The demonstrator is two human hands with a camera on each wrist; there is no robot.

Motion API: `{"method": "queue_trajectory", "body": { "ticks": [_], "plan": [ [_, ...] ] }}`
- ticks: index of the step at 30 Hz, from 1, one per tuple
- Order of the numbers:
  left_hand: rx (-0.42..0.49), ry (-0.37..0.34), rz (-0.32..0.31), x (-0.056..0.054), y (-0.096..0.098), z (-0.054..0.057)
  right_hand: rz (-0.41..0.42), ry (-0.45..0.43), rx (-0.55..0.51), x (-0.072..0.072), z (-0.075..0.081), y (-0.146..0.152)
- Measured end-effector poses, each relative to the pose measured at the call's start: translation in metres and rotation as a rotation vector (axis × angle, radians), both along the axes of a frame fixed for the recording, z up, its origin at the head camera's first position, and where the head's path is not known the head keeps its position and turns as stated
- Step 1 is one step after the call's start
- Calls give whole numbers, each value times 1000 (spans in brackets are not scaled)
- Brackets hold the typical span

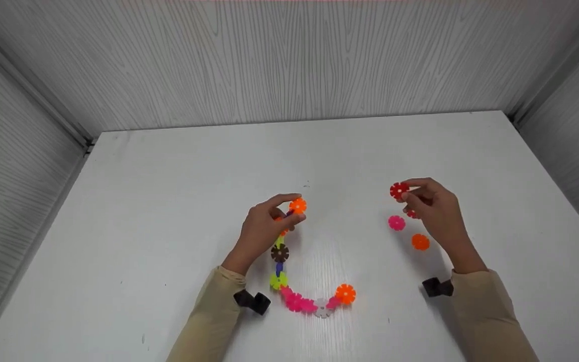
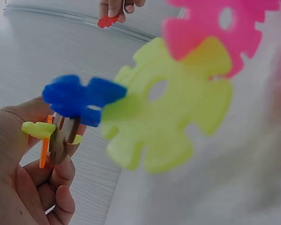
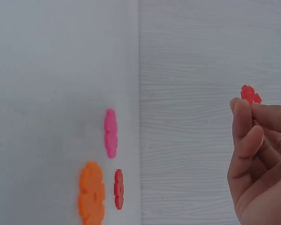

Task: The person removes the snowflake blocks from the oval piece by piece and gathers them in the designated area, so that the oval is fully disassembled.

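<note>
My left hand (image 1: pixel 268 223) pinches the upper end of a curved chain of notched plastic flower discs, near an orange disc (image 1: pixel 298 205). Below the fingers the chain runs through a brown disc (image 1: pixel 280 253), a blue piece (image 2: pixel 79 96), a yellow-green disc (image 2: pixel 150 108), pink discs (image 1: pixel 294 302) and a pale grey disc (image 1: pixel 323 308). It ends at another orange disc (image 1: pixel 346 294). My right hand (image 1: pixel 435 211) holds a single red flower disc (image 1: pixel 399 190) between thumb and fingers, apart from the chain; the same disc (image 3: pixel 248 93) shows above the fingertips in the right wrist view.
Below my right hand, loose on the white table (image 1: pixel 169 201), lie a pink disc (image 1: pixel 396 222), an orange disc (image 1: pixel 420 242) and a second red disc (image 3: pixel 119 189), partly hidden by the hand in the head view. Wood-grained panels (image 1: pixel 289 60) stand behind and beside the table.
</note>
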State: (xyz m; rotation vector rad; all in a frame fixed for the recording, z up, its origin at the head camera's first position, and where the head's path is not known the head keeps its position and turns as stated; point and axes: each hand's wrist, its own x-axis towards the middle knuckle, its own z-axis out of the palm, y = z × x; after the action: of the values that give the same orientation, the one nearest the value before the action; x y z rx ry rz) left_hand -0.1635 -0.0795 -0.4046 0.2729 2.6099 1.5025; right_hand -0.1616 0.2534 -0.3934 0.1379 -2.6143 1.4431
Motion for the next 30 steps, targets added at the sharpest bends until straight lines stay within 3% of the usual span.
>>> {"method": "queue_trajectory", "body": {
  "ticks": [8,17,23,30],
  "plan": [
    [9,-10,-96,0,0,-1,-5,-99,70,-5,-10,8],
    [44,-46,-51,-2,1,0,56,-277,122,-10,-16,15],
    [12,-17,-13,-3,0,-2,91,-349,143,-13,-19,14],
    [22,-20,3,-2,0,-1,49,-393,137,-18,-23,13]
  ]
}}
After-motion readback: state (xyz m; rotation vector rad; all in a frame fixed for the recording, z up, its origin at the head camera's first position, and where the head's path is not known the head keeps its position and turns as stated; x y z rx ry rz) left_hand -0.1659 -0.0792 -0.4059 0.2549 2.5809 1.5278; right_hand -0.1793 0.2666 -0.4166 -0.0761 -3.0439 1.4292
